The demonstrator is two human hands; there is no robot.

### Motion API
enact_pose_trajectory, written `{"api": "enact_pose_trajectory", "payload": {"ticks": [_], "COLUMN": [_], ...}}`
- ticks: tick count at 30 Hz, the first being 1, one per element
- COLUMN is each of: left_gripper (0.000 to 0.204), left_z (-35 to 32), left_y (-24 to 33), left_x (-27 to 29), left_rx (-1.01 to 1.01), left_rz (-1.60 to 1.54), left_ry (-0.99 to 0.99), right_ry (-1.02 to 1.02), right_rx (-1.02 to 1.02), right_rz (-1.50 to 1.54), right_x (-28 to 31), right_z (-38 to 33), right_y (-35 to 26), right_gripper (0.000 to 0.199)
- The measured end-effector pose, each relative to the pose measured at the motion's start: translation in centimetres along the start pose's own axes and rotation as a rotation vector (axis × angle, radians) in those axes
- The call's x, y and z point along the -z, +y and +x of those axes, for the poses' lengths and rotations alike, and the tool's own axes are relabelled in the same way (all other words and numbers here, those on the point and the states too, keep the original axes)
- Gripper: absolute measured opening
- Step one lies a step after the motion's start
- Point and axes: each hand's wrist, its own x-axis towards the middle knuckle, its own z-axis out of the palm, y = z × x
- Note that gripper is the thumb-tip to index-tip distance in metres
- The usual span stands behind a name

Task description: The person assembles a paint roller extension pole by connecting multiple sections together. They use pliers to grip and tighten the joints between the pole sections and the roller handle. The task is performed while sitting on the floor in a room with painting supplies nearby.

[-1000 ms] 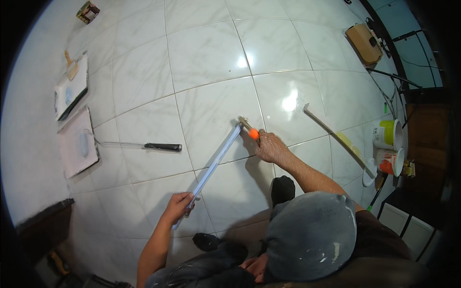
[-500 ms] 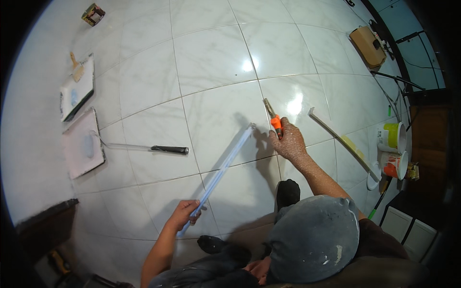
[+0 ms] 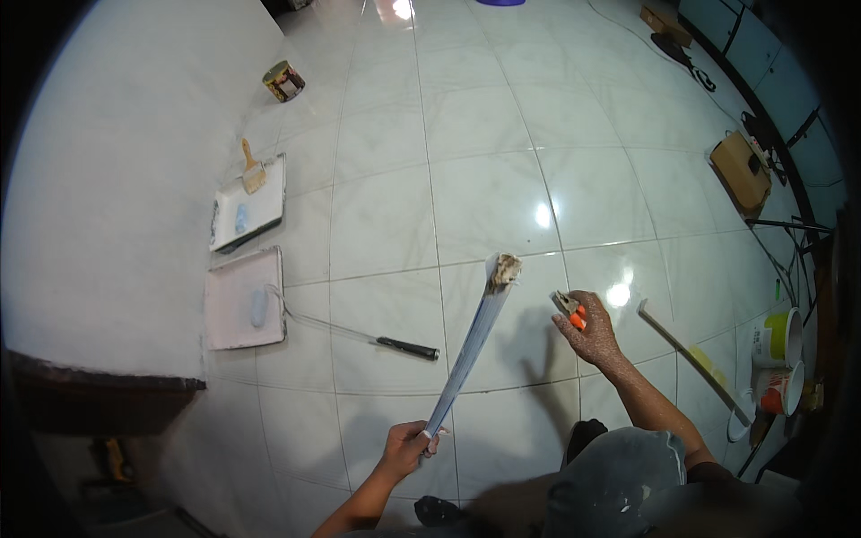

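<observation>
Left hand [image 3: 405, 446]: closed around the near end of a long pale strip [image 3: 471, 350], low in the frame at about 6 o'clock
Right hand [image 3: 587, 325]: closed on a small tool with an orange handle [image 3: 570, 310], blade end pointing to 10 o'clock
Strip position: raised off the white tiled floor [image 3: 466, 188], long axis running from 7 o'clock at the grip to 1 o'clock at the far end
Far end: carries a lump of brownish residue [image 3: 507, 266]; it lies at 10 o'clock from the right hand, near but apart
Nearer hand: right hand is nearer the soiled tip; left hand is well apart from it, at the opposite end
Left of strip: paint roller with black grip [image 3: 359, 334] lying on the floor, head resting on a pinkish tray [image 3: 235, 334]
Further out: a second tray [image 3: 256, 211] at 10 o'clock with a brush [image 3: 251, 169] on its rim
Right edge: paint buckets [image 3: 778, 363] at 3 o'clock; a wooden stick [image 3: 686, 359] between them and the right hand
</observation>
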Motion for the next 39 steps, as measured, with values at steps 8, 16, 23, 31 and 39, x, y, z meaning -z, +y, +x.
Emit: {"api": "enact_pose_trajectory", "payload": {"ticks": [8, 16, 23, 31, 39], "left_gripper": [0.019, 0.016, 0.02, 0.065, 0.071], "left_z": [0.6, -0.2, -1.7, 1.5, 8.3], "left_y": [1.6, 0.8, 0.6, 7.5, 9.2], "left_x": [0.4, -0.5, -2.5, -3.9, 6.6], "left_rx": [-0.202, -0.247, -0.116, -0.221, -0.256], "left_rz": [0.23, 0.447, 0.309, 0.855, 1.554], "left_ry": [0.16, 0.181, 0.119, -0.156, 0.005], "right_ry": [-0.309, -0.188, -0.38, -0.481, -0.681], "right_rx": [0.333, 0.29, 0.375, 0.132, 0.115], "right_rz": [1.226, 1.269, 1.27, 0.785, -0.307], "right_x": [10.0, 11.0, 11.0, 9.1, -0.1], "right_z": [1.6, -1.1, -2.2, -1.1, -0.5], "right_y": [-21.0, -22.5, -23.7, -22.9, -13.4], "right_gripper": [0.041, 0.028, 0.033, 0.033, 0.03]}}
